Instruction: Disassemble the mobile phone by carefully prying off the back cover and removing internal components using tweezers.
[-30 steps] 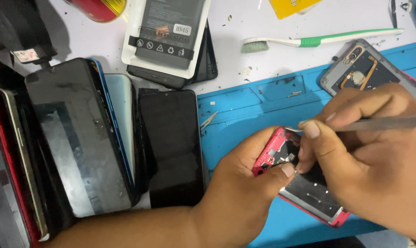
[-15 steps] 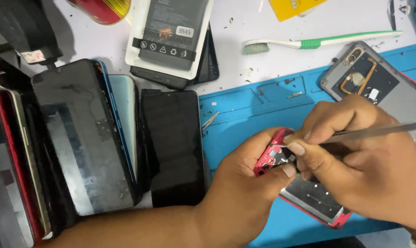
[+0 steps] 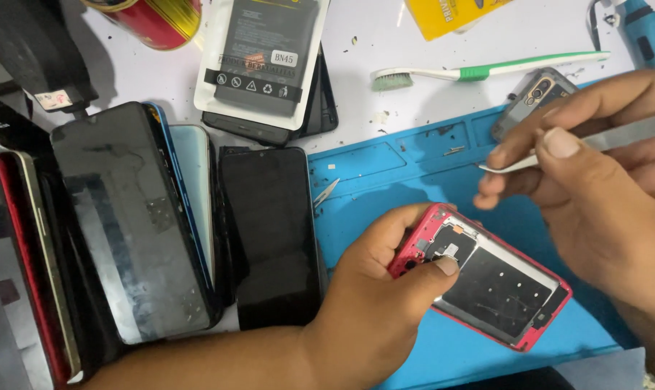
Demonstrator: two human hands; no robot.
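My left hand (image 3: 385, 303) grips the top end of an opened red phone frame (image 3: 497, 285) lying on the blue repair mat (image 3: 385, 177), thumb pressed near its camera corner. The frame's back is off, showing a dark inner plate. My right hand (image 3: 602, 180) hovers above and right of the frame, pinching metal tweezers (image 3: 515, 165) whose tip points left, clear of the phone.
Several dark phones (image 3: 269, 231) lie stacked at the left. A packaged battery (image 3: 259, 58) sits on another phone at the top. A green-and-white toothbrush (image 3: 486, 71), a grey phone back (image 3: 537, 94), a red can (image 3: 150, 18) and a yellow card (image 3: 450, 14) lie beyond the mat.
My right hand has lifted the tweezers up and to the right, away from the red phone frame. The frame's inner plate is now uncovered. The left hand keeps its hold.
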